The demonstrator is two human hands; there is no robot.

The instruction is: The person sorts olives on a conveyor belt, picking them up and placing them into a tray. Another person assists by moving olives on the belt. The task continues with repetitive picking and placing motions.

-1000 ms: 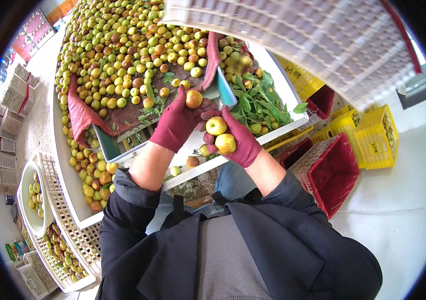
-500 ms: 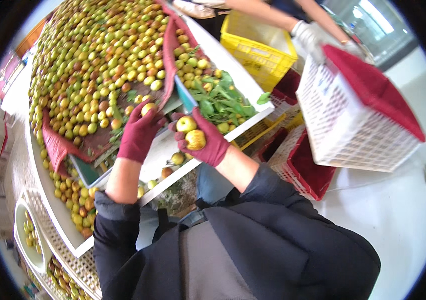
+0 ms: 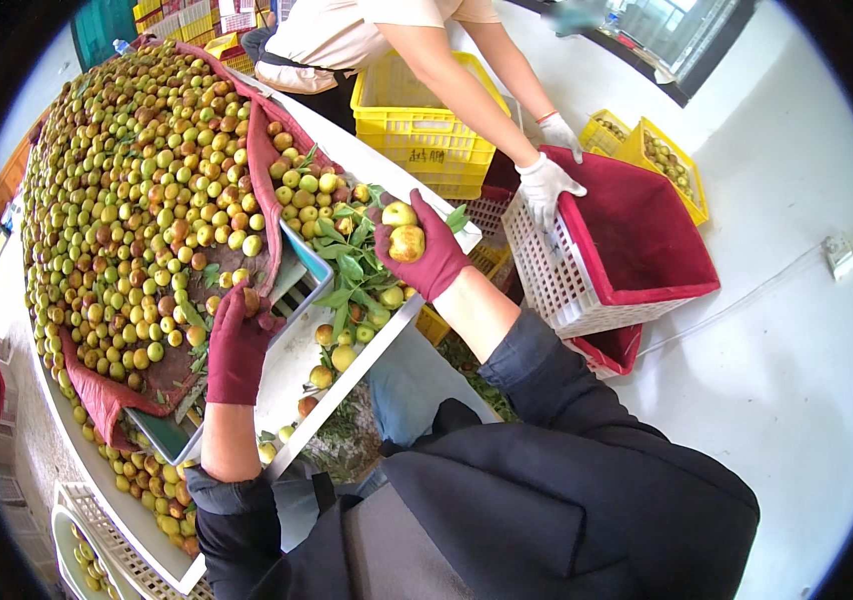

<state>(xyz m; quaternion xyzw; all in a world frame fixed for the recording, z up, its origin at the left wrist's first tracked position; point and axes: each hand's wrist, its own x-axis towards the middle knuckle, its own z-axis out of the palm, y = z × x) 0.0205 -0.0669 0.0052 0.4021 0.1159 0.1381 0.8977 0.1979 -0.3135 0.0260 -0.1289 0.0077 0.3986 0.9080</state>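
Two jujubes (image 3: 407, 244), yellow-green with brown blotches, sit in the palm of my right hand (image 3: 434, 255), in a dark red glove with its fingers curled round them. Gloved alike, my left hand (image 3: 237, 355) is at the near edge of the jujube heap (image 3: 137, 200). Its fingers and thumb close about a brownish jujube (image 3: 251, 301), partly hidden by the fingers. Red cloth (image 3: 265, 190) borders the heap, and a blue-green-edged chute (image 3: 312, 255) lies between my hands. Green leaves (image 3: 350, 268) with loose jujubes lie just left of my right hand.
A co-worker's white-gloved hands (image 3: 547, 185) grip a white crate lined in red (image 3: 607, 270) at my right. Yellow crates (image 3: 427, 130) stand behind the white table edge (image 3: 347, 385). More yellow crates (image 3: 667, 165) with fruit sit by the wall. A pale basin (image 3: 77, 560) holds jujubes at lower left.
My right hand has moved right and up, still holding two jujubes. My left hand has gone left and down to the heap's edge. The co-worker's crate has moved left and tilted, its red inside now showing.
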